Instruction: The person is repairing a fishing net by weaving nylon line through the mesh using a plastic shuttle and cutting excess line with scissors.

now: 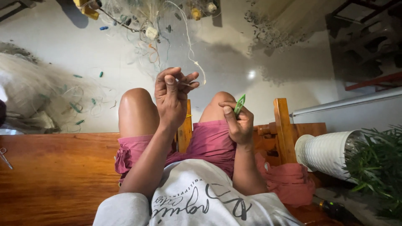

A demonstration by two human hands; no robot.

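My left hand (171, 95) is raised above my knees, fingers pinched on thin pale net line (193, 62) that runs up to the fishing net (142, 25) hanging at the top. Over my right thigh, my right hand (238, 121) grips a green netting needle (239, 104), its tip pointing up. Both knees and the pink shorts sit under the hands.
I sit on a wooden bench (58, 171). A heap of pale net with green floats (46, 96) lies on the grey floor at left. Scissors (5, 157) rest at the bench's left edge. A white ribbed pot with a plant (326, 152) stands right, beside a red cloth (289, 180).
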